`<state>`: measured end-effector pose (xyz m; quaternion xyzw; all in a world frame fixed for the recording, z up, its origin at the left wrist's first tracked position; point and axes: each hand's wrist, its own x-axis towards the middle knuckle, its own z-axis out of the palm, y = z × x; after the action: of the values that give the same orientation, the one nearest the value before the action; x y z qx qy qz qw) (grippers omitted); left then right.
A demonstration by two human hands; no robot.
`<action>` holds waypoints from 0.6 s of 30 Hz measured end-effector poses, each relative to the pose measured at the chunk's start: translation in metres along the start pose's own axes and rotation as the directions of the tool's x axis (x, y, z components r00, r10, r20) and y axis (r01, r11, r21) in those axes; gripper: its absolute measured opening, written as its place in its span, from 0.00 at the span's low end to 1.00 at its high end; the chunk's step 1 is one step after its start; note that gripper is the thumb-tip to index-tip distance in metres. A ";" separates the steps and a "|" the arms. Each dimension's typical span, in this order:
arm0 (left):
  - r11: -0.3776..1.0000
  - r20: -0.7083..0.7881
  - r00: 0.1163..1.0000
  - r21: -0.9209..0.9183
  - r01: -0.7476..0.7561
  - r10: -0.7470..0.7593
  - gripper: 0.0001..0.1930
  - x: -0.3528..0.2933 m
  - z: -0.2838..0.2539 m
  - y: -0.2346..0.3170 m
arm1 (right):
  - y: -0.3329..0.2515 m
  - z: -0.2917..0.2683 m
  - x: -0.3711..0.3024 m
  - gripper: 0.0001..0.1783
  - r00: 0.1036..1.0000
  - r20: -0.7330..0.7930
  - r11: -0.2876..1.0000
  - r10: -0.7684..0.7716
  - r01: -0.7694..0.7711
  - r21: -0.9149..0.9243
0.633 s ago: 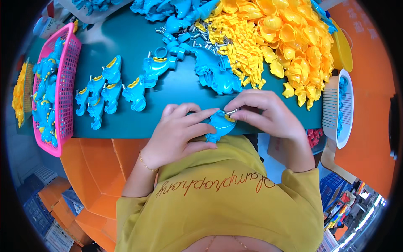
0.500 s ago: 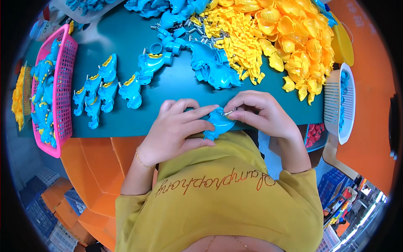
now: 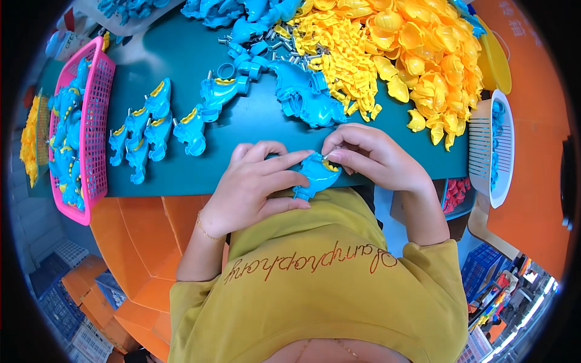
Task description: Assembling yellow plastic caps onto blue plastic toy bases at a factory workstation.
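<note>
Close to my body at the table's near edge, my left hand [image 3: 257, 184] holds a glossy blue curved plastic part [image 3: 321, 175], its fingers pressing from the left. A thin yellow strip [image 3: 332, 166] shows along the part's upper right edge. My right hand [image 3: 387, 160] pinches a small metal pin [image 3: 325, 157] between thumb and forefinger, at the top of the blue part beside the strip. The pin's far end is hidden by the fingers. Left of my hands lie several similar blue parts [image 3: 192, 133] with yellow strips and pins.
A pink basket [image 3: 97, 121] of blue parts stands at the left table edge. Yellow strips [image 3: 345, 78] and yellow shells [image 3: 436, 66] are heaped at the back right, near loose pins [image 3: 281, 45] and blue pieces [image 3: 311, 100]. A white basket [image 3: 481, 145] is on the right.
My right fingers have shifted slightly up and the pin sits closer to the blue part's top. The yellow strip now shows. My left hand keeps its hold.
</note>
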<state>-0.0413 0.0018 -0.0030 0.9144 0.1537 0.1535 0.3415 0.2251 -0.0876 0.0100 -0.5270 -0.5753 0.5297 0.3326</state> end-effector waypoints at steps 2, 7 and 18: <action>1.000 0.002 1.000 -0.005 0.002 -0.002 0.19 0.000 0.000 0.000 | 0.003 0.001 0.002 0.07 0.999 -0.001 0.999 -0.033 0.033 -0.034; 1.000 0.004 1.000 0.003 -0.004 0.004 0.19 0.000 0.000 0.000 | -0.002 0.008 0.006 0.08 0.999 -0.035 0.998 0.006 -0.008 -0.066; 0.999 -0.045 0.999 0.033 0.029 -0.027 0.19 -0.022 0.003 0.002 | 0.003 0.037 0.000 0.10 0.927 -0.375 0.991 -0.012 -0.040 -0.129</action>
<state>-0.0602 -0.0095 -0.0078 0.9141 0.1765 0.1665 0.3249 0.1907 -0.0977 -0.0007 -0.6436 -0.5318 0.3818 0.3964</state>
